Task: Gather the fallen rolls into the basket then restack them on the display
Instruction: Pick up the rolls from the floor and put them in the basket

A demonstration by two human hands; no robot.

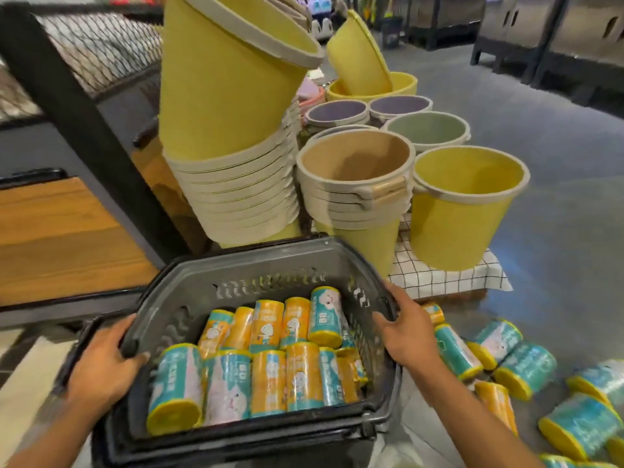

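Left grip (101,364), right grip (407,332) clamp basket (270,265) rim; rolls (268,383) flat, axes near-far.

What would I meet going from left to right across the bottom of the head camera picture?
left hand, gripping the rim → basket → right hand, gripping the opposite rim → fallen rolls lying loose
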